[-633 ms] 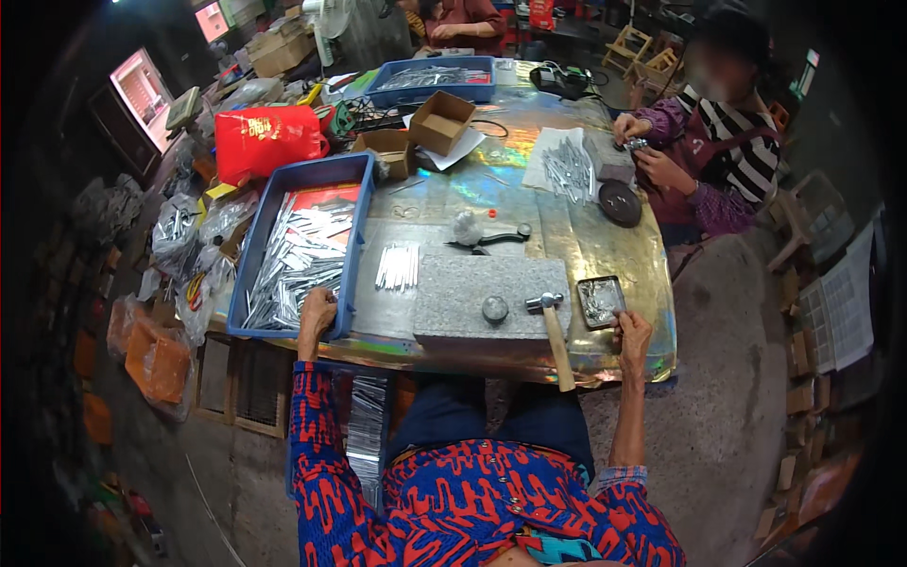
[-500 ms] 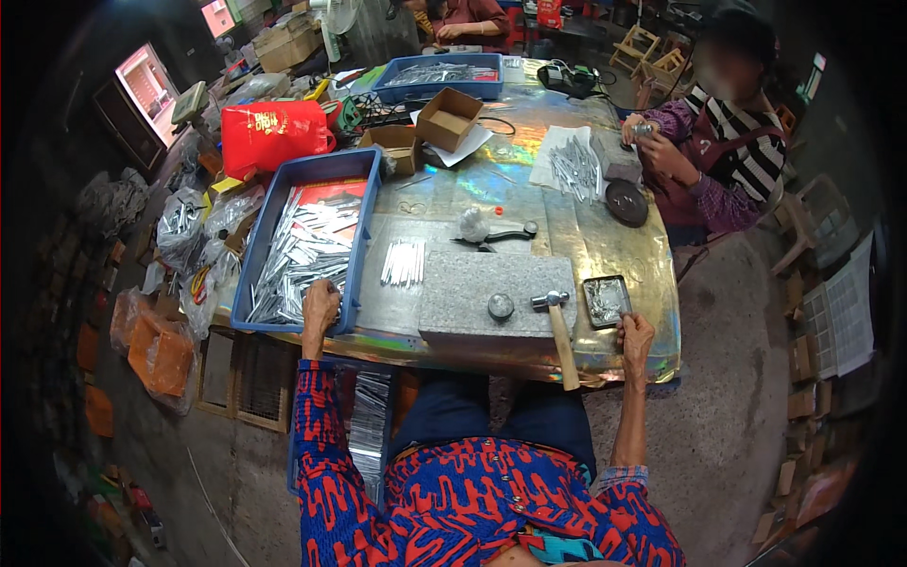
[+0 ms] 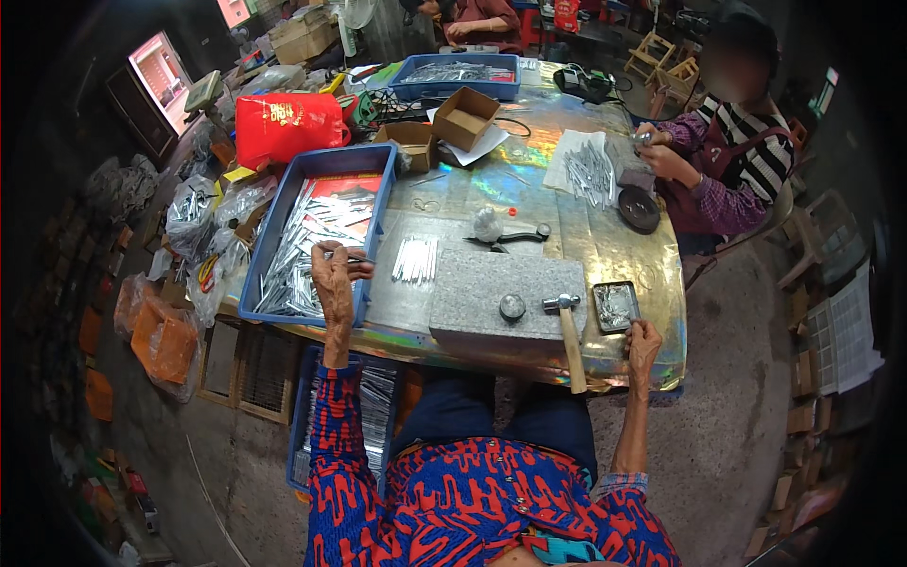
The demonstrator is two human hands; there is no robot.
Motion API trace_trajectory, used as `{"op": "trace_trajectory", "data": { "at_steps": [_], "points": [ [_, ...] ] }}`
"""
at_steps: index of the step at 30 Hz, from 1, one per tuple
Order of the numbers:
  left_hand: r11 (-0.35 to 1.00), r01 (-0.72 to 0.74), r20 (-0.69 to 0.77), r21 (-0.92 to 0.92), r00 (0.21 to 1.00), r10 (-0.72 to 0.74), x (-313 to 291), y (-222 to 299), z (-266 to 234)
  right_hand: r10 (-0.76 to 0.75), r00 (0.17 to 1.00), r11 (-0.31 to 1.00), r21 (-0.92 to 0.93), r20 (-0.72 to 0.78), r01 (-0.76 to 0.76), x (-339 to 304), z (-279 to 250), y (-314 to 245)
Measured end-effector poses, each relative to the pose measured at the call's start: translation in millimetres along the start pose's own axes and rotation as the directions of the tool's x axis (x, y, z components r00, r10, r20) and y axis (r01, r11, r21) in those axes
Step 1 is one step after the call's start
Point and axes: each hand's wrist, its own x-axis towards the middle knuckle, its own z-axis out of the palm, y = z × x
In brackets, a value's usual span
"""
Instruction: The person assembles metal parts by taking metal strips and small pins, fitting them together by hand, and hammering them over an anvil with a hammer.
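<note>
1. The blue tray (image 3: 283,203) stands at the left end of the shiny table (image 3: 529,203), its long axis running away from the person, and it holds a loose heap of thin metal strips (image 3: 307,250) that mostly lie along that same line.
2. The left hand (image 3: 333,279) reaches up from the near table edge over the tray's right wall, forearm nearly straight and pointing away from the body. Its fingers are curled and pinch one thin strip, which sticks out sideways to the right, across the tray's length.
3. Just right of that hand, a small bundle of strips (image 3: 416,258) lies on the bare table, their long axes pointing away from the person.
4. The grey stone slab (image 3: 510,293) lies in front of the person, its long side parallel to the table edge. A small round metal piece (image 3: 512,305) sits on it near the front edge.
5. The hammer (image 3: 567,326) has its head on the slab's right end; its wooden handle points toward the person and overhangs the table edge.
6. A small metal dish (image 3: 616,306) of small parts sits just right of the hammer head.
7. The right hand (image 3: 644,342) rests at the table's near edge, just below the dish and right of the handle, touching neither. Its fingers are loosely bent and it holds nothing.
</note>
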Motion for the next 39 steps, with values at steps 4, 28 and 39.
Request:
{"op": "trace_trajectory", "data": {
  "at_steps": [4,28,39],
  "points": [
    [0.875,0.240,0.163,-0.420,0.969,-0.187,-15,7,15,-0.005,0.999,1.000,-0.003,-0.043,0.005,-3,-3,-3],
    [0.465,0.746,0.679,-0.477,0.649,-0.343,-86,9,92,0.020,0.999,1.000,-0.018,-0.032,-0.021,-3,-10,5],
    [0.455,0.816,0.707,-0.356,0.554,-0.440,-104,2,103,-0.018,0.997,0.996,-0.087,-0.069,0.012,12,3,19]
  ]
}}
